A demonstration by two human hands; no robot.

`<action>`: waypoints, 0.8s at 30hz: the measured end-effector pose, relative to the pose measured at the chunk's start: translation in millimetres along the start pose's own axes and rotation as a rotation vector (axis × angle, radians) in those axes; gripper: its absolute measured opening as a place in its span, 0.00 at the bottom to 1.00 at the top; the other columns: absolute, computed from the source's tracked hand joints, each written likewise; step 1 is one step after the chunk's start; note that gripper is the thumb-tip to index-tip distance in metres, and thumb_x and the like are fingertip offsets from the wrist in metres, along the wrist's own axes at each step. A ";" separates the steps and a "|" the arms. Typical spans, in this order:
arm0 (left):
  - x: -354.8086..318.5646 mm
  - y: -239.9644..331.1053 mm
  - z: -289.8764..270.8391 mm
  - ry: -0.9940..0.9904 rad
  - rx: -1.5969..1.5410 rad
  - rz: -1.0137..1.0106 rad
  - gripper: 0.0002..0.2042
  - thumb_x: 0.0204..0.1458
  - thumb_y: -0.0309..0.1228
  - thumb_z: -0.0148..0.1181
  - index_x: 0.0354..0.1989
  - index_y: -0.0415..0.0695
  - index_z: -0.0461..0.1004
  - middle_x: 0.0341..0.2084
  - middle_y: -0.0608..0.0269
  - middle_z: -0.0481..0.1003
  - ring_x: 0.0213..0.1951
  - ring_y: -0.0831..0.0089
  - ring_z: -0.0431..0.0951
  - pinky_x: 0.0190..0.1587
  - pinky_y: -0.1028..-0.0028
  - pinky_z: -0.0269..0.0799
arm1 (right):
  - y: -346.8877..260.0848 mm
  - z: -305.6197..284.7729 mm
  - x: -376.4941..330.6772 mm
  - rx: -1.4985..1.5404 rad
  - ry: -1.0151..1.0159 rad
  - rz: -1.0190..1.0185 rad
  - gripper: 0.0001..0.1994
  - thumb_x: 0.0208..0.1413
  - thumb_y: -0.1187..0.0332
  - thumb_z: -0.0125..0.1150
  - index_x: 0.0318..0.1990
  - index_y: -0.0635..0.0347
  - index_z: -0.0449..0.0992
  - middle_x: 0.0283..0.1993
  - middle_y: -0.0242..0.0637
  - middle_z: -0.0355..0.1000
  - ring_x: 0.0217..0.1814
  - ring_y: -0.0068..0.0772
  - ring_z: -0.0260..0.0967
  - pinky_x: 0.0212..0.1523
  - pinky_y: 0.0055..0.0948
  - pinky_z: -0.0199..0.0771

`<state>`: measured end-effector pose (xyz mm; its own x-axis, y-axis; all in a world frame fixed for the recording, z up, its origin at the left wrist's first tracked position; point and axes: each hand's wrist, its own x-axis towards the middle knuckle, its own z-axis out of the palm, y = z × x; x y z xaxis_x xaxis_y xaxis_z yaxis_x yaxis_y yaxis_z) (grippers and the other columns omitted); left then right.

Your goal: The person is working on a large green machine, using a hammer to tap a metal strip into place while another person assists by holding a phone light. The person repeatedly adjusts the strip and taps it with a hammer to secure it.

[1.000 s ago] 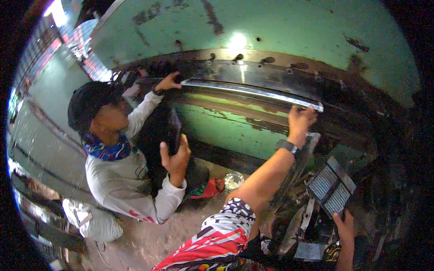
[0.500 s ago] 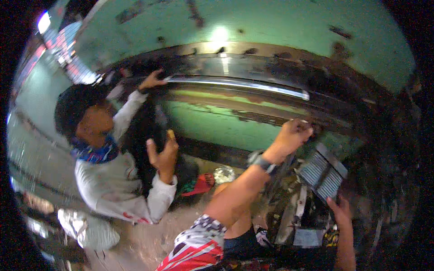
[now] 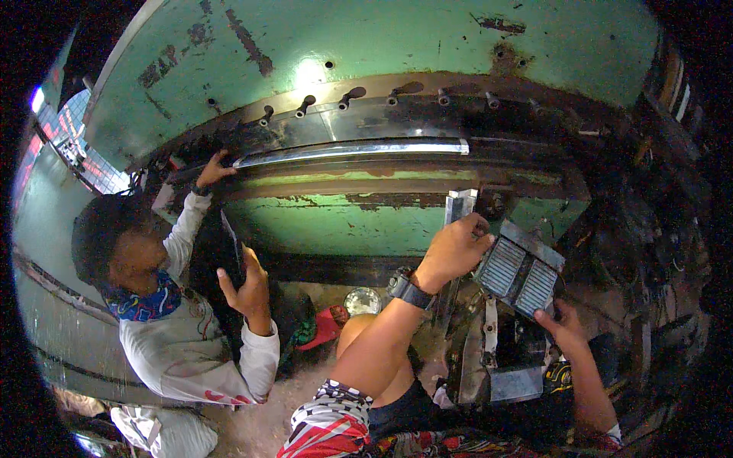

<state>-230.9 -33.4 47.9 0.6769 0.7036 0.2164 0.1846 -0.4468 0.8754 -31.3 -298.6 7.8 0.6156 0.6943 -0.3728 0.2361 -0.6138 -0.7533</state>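
Note:
My right hand (image 3: 563, 324) grips the lower right edge of a dark metal panel (image 3: 508, 266) with two banks of louvre slats, held tilted. Just left of the panel is my left hand (image 3: 458, 248), its fingers curled closed near the panel's upper left corner. Whatever those fingers pinch is hidden. Right behind them rises an upright silver metal channel (image 3: 460, 203); whether I touch it cannot be made out. A long shiny metal strip (image 3: 351, 152) lies along the machine's ledge, with a co-worker's hand (image 3: 217, 169) at its left end.
The co-worker's other hand (image 3: 250, 290) holds a thin dark strip upright. A large green machine body (image 3: 328, 225) with a row of short pegs stands ahead. Below are a round metal bowl (image 3: 363, 301), a red cloth (image 3: 324, 327) and a dark metal frame (image 3: 466, 359). A white sack (image 3: 164, 433) lies lower left.
My view has turned and steadied, so things sit differently in the picture. My left hand is lower, closer to the louvred panel. The silver channel behind it now shows clearly.

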 end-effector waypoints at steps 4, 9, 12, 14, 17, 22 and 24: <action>2.2 -3.9 1.4 -0.019 0.150 -0.010 0.16 0.54 0.38 0.64 0.46 0.41 0.76 0.36 0.44 0.81 0.42 0.43 0.81 0.43 0.53 0.76 | 12.0 0.0 4.9 -0.007 -0.026 0.014 0.49 0.49 0.49 0.77 0.69 0.76 0.58 0.70 0.59 0.61 0.71 0.51 0.62 0.70 0.42 0.62; -0.8 -2.4 -2.1 0.018 0.180 0.037 0.17 0.55 0.39 0.64 0.47 0.42 0.76 0.35 0.43 0.80 0.41 0.41 0.80 0.43 0.50 0.75 | 4.8 -1.8 1.1 0.011 0.008 0.045 0.48 0.51 0.51 0.76 0.70 0.75 0.57 0.73 0.58 0.58 0.73 0.50 0.59 0.71 0.42 0.60; 1.6 -12.1 1.6 0.029 0.199 0.057 0.17 0.55 0.39 0.64 0.47 0.41 0.75 0.36 0.43 0.80 0.41 0.41 0.79 0.43 0.50 0.75 | -1.6 -4.4 0.6 0.012 -0.039 0.047 0.49 0.52 0.51 0.76 0.71 0.75 0.56 0.74 0.58 0.57 0.75 0.50 0.57 0.73 0.42 0.57; 0.4 -14.3 0.6 0.029 0.220 0.058 0.17 0.55 0.39 0.63 0.47 0.40 0.75 0.36 0.43 0.80 0.41 0.40 0.79 0.43 0.49 0.74 | 1.2 -2.8 3.3 0.039 -0.045 0.052 0.49 0.52 0.50 0.75 0.71 0.75 0.56 0.74 0.58 0.57 0.76 0.50 0.55 0.74 0.43 0.54; -1.7 -12.1 -2.4 0.018 0.268 0.050 0.17 0.56 0.38 0.62 0.48 0.40 0.74 0.37 0.43 0.80 0.41 0.40 0.79 0.43 0.48 0.74 | 16.4 -3.1 8.8 0.047 -0.002 0.043 0.50 0.52 0.48 0.74 0.71 0.75 0.56 0.74 0.58 0.57 0.76 0.50 0.54 0.74 0.43 0.53; 0.5 -17.8 -1.6 0.015 0.295 0.074 0.17 0.56 0.38 0.62 0.48 0.40 0.73 0.37 0.42 0.80 0.41 0.40 0.79 0.42 0.48 0.74 | 17.6 -1.3 12.9 -0.062 -0.015 0.030 0.50 0.53 0.46 0.73 0.71 0.76 0.57 0.72 0.58 0.59 0.75 0.49 0.55 0.74 0.43 0.54; 2.2 -19.8 1.5 0.033 0.284 0.101 0.16 0.56 0.38 0.62 0.47 0.41 0.74 0.36 0.42 0.80 0.40 0.40 0.79 0.42 0.48 0.75 | 7.5 -2.7 2.7 0.012 -0.015 0.023 0.49 0.53 0.46 0.73 0.70 0.76 0.58 0.72 0.58 0.59 0.75 0.48 0.56 0.73 0.42 0.54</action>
<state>-232.1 -23.8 30.4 0.6792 0.6631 0.3146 0.3123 -0.6490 0.6937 -25.8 -302.4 2.6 0.6092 0.6859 -0.3981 0.2130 -0.6251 -0.7510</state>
